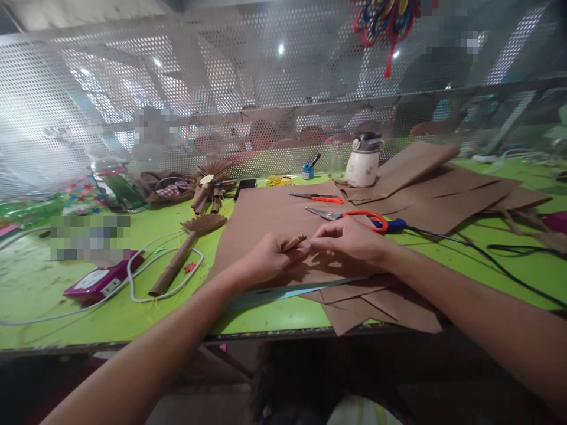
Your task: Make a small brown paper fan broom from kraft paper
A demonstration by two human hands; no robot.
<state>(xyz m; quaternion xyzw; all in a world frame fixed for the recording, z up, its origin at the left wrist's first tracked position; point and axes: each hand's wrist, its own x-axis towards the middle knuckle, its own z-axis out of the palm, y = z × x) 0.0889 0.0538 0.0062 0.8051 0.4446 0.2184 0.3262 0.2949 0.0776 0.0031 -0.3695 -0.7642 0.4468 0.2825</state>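
My left hand (271, 258) is closed around a small folded piece of brown paper (293, 242), whose pleated end sticks out past the fingers. Beside it, my right hand (349, 239) pinches thumb and forefinger close to the left fingertips; what lies between them is too small to make out. Both hands are over a large sheet of brown paper (261, 212). Just behind the right hand lie orange-handled scissors (321, 213), partly hidden by it. A second orange-handled cutting tool (316, 197) rests farther back on the sheet.
A blue-handled tool (396, 225) trails a black cord rightward. Left are a brown paper fan shape (175, 265) with a rolled stem, a purple power strip (104, 280) and white cable. Behind stand a white flask (362, 162) and blue jar (308, 172). Brown sheets (460, 192) lie right.
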